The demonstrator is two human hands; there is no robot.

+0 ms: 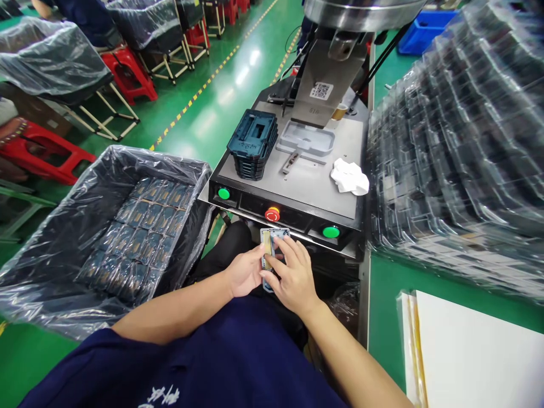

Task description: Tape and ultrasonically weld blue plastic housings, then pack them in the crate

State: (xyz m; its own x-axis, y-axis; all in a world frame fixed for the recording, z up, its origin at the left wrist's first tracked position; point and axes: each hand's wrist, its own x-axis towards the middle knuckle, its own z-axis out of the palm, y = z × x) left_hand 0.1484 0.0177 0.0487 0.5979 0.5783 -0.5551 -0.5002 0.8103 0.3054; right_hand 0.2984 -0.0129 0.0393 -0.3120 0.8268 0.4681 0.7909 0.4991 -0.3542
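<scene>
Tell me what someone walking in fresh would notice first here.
Probably the tall stack of clear plastic trays, which fills much of the right side. Next might be the bright red knob between two green buttons on the front of the machine. Just below, the left hand holds a small part with the right hand over it, and a plastic-lined bin sits at left.

A small blue-grey rectangular casing (pixel 272 245), yellowish strip along its nine-o'clock side, lies at six o'clock from the view's centre, long axis roughly twelve to six, its three-o'clock side partly covered by the right hand (pixel 293 275).
</scene>
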